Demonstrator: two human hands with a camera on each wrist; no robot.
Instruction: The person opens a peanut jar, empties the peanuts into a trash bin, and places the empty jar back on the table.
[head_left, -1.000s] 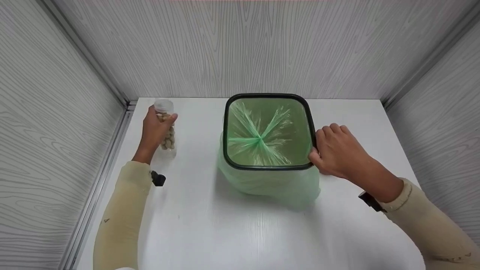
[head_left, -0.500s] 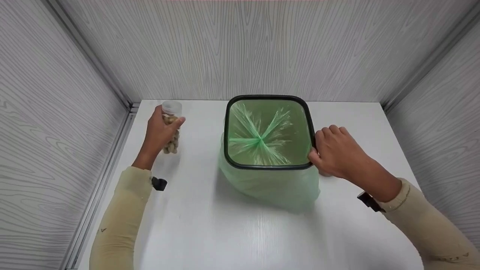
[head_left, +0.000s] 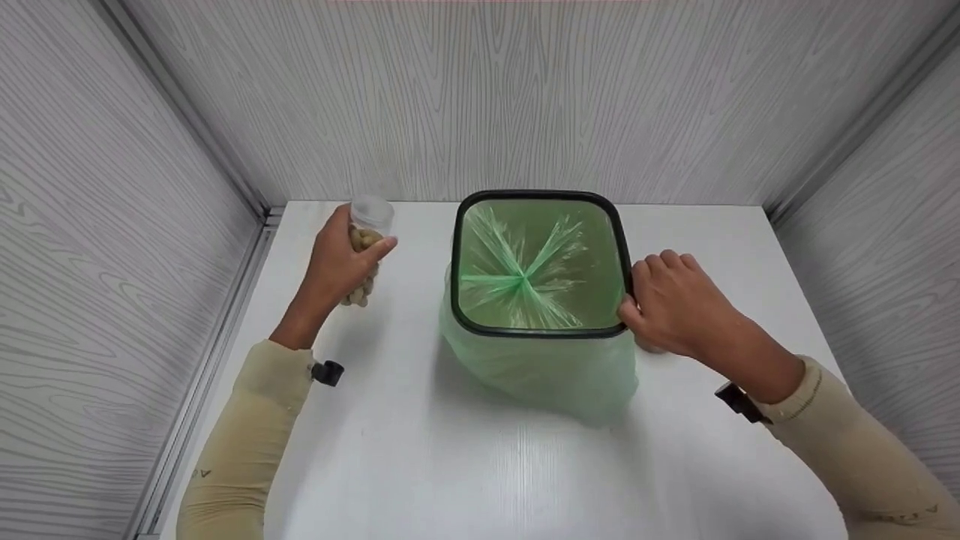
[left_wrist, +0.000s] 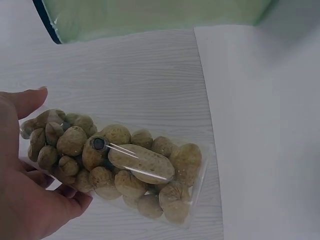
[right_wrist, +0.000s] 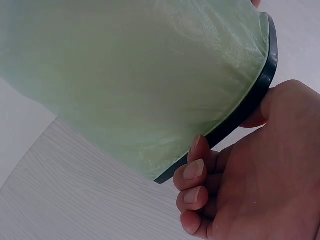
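My left hand (head_left: 335,259) grips a clear plastic jar (head_left: 372,213) near its top, thumb on one side and fingers on the other. Tan peanuts in their shells (left_wrist: 142,162) fill most of the jar, which hangs above the table left of the bin. In the middle stands a square trash bin with a black rim (head_left: 540,333), lined with a thin green plastic bag (head_left: 544,375) folded down outside. My right hand (head_left: 671,304) holds the bin's right rim, fingers curled around it. The bag inside gathers into a star-shaped knot of creases.
A small roundish object (head_left: 651,346) shows partly beneath the right hand, mostly hidden. The white table (head_left: 480,480) is closed in by pale wood-grain panels (head_left: 480,97) at the back and both sides.
The left hand has lifted the peanut jar off the table and carried it to the right, closer to the bin. The right hand keeps its hold on the rim.
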